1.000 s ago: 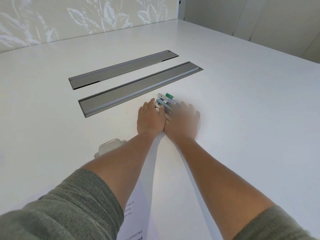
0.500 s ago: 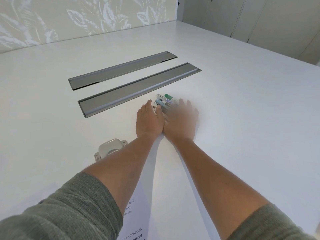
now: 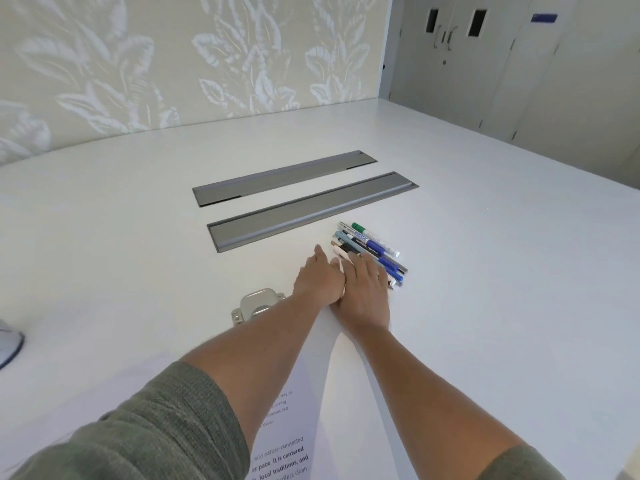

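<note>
Blue, green and black pens lie bunched side by side on the white desk, just beside the nearer grey cable tray. Flat on their near ends rests the right hand, fingers straight. The left hand lies flat against it, gripping nothing.

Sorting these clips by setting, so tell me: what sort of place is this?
Probably an office meeting room: a large white table with two grey lidded slots set into it, likely for cables, a bundle of pens and markers by the right hand, and a printed sheet.
</note>
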A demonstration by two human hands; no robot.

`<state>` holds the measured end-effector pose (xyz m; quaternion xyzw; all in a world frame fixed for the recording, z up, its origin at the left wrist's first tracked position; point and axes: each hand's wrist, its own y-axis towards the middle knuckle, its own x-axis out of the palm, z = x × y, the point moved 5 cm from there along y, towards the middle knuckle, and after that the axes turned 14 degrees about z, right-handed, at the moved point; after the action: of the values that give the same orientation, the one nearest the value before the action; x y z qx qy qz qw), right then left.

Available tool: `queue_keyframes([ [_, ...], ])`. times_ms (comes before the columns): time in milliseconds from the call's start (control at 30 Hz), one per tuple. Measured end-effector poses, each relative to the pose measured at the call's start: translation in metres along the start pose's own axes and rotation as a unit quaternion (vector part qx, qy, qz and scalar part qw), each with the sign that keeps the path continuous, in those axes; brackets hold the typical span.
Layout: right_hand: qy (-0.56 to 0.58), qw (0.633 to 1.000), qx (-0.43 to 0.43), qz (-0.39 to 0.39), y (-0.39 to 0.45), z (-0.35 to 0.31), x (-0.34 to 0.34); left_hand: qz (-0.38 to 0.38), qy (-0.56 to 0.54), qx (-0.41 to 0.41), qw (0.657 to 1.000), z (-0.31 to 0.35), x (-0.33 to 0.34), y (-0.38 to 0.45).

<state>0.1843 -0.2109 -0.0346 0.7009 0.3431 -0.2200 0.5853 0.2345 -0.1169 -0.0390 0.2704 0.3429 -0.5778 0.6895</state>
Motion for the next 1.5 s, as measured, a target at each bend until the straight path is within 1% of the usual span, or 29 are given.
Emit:
queue_keyframes([
  [33, 0.030, 1.000, 0.002, 0.004, -0.003, -0.004, -0.004, 0.007, 0.016, 0.012, 1.000, 0.001, -0.008, -0.005],
  [100, 0.084, 0.996, 0.017, 0.002, -0.008, -0.010, -0.006, 0.049, 0.054, 0.059, 0.996, 0.002, -0.026, -0.015],
  [167, 0.128, 0.991, 0.038, -0.030, -0.011, -0.021, -0.007, 0.091, 0.102, 0.101, 0.986, -0.001, -0.045, -0.023],
  [233, 0.155, 0.983, 0.050, -0.081, -0.011, -0.036, -0.009, 0.131, 0.104, 0.113, 0.979, -0.011, -0.064, -0.028],
  [367, 0.201, 0.959, 0.105, -0.173, -0.009, -0.060, -0.008, 0.153, 0.096, 0.083, 0.980, -0.034, -0.103, -0.036],
  [467, 0.227, 0.940, 0.143, -0.211, -0.008, -0.071, -0.007, 0.152, 0.105, 0.045, 0.982, -0.051, -0.125, -0.043],
  [667, 0.218, 0.928, 0.156, -0.259, -0.007, -0.085, -0.002, 0.121, 0.132, -0.025, 0.984, -0.082, -0.141, -0.050],
  [767, 0.190, 0.930, 0.145, -0.280, -0.010, -0.088, -0.002, 0.086, 0.146, -0.053, 0.984, -0.092, -0.142, -0.056],
  [900, 0.171, 0.934, 0.133, -0.283, -0.011, -0.091, -0.004, 0.054, 0.132, -0.079, 0.987, -0.102, -0.137, -0.060],
  [1033, 0.144, 0.940, 0.121, -0.286, -0.013, -0.093, -0.002, 0.032, 0.114, -0.083, 0.989, -0.107, -0.131, -0.060],
  [1133, 0.149, 0.938, 0.122, -0.287, -0.012, -0.094, 0.001, 0.026, 0.101, -0.079, 0.991, -0.111, -0.131, -0.058],
  [1300, 0.154, 0.932, 0.127, -0.303, -0.009, -0.094, 0.004, 0.032, 0.114, -0.057, 0.991, -0.113, -0.127, -0.055],
  [1500, 0.157, 0.936, 0.126, -0.288, -0.008, -0.098, 0.002, 0.031, 0.131, -0.052, 0.990, -0.111, -0.126, -0.052],
])
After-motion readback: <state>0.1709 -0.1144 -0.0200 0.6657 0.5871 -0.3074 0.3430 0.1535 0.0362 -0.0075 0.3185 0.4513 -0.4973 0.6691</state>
